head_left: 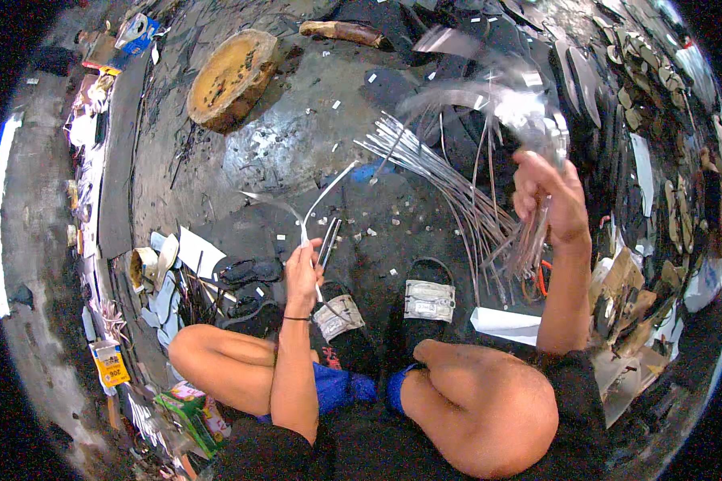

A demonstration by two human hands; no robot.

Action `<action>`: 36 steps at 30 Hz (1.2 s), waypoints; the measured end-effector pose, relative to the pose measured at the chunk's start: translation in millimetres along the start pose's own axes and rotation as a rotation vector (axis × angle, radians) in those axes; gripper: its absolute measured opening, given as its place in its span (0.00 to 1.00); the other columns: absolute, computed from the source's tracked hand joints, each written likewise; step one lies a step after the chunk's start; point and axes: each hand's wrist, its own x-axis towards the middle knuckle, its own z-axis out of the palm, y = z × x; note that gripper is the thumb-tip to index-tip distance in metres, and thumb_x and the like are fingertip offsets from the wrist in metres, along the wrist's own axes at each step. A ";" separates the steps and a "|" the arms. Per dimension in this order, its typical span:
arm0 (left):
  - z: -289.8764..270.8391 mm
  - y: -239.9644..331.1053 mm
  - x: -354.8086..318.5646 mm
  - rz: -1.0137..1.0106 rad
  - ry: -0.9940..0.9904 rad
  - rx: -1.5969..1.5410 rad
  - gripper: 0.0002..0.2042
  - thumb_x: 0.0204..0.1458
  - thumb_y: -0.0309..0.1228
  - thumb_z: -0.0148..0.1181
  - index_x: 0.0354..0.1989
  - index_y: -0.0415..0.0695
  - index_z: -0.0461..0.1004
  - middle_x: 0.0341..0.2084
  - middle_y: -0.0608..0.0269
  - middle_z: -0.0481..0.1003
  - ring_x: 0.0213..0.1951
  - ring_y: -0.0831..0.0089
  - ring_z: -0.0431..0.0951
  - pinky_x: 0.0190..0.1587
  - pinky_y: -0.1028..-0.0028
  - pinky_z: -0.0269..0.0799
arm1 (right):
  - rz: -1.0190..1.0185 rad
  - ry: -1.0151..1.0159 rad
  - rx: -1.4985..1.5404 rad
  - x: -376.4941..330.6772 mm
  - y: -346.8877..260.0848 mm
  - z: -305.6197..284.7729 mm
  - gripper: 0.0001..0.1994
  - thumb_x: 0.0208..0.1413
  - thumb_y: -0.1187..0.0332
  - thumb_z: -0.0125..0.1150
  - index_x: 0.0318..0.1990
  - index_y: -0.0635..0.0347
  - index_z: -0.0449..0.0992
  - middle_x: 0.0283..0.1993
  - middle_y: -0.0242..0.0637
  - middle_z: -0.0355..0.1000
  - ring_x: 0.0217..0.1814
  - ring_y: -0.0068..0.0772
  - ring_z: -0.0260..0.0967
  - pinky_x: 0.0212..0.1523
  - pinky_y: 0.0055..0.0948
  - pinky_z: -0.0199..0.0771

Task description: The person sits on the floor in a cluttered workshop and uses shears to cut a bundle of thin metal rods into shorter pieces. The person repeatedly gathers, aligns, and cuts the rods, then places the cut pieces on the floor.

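Note:
My left hand (302,276) is closed, pinching a thin white strip (326,191) whose ends fork upward and outward. A slim metal tool with two narrow prongs (329,243) sticks up beside its fingers, also in that hand as far as I can see. Raised at the right, my right hand (552,196) is closed around a bunch of shiny clear strips (529,112), smeared by motion above the fist. Below and left of it, a bundle of long thin grey strips (445,172) lies fanned across the floor.
A round wooden block (233,78) lies at the far left, with a piece of wood (342,32) behind it. Dark sole-shaped pieces (658,88) pile up on the right. My sandalled feet (430,301) are close below my hands, near a white sheet (505,325) and an orange-handled tool (544,276).

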 end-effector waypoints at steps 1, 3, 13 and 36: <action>8.7 1.3 -3.3 -0.020 -0.081 -0.160 0.16 0.61 0.40 0.47 0.46 0.41 0.73 0.18 0.75 0.62 0.15 0.85 0.59 0.14 0.83 0.52 | 0.052 -0.033 -0.038 -2.8 0.9 3.5 0.08 0.51 0.68 0.63 0.35 0.63 0.76 0.20 0.27 0.68 0.15 0.15 0.59 0.15 0.18 0.59; 33.7 2.5 -14.8 -0.086 -0.227 -0.312 0.18 0.62 0.42 0.45 0.50 0.43 0.71 0.19 0.73 0.63 0.15 0.84 0.61 0.14 0.84 0.52 | 0.151 -0.108 -0.159 -11.2 17.9 18.5 0.09 0.48 0.69 0.66 0.37 0.61 0.77 0.22 0.27 0.70 0.16 0.15 0.61 0.15 0.19 0.61; 75.5 -14.3 -36.3 -0.191 -0.304 -0.357 0.18 0.63 0.44 0.47 0.50 0.44 0.71 0.42 0.61 0.76 0.40 0.77 0.75 0.38 0.77 0.71 | 0.047 -0.084 -0.375 -10.4 141.3 46.0 0.11 0.53 0.65 0.62 0.38 0.64 0.76 0.29 0.27 0.73 0.31 0.21 0.67 0.33 0.29 0.70; 102.3 334.1 -70.3 1.134 -0.528 0.309 0.10 0.52 0.35 0.64 0.36 0.42 0.75 0.20 0.67 0.74 0.21 0.79 0.76 0.23 0.75 0.73 | -1.880 0.094 -1.041 -19.0 -199.6 151.6 0.38 0.44 0.52 0.69 0.55 0.70 0.60 0.51 0.49 0.64 0.56 0.44 0.63 0.57 0.40 0.64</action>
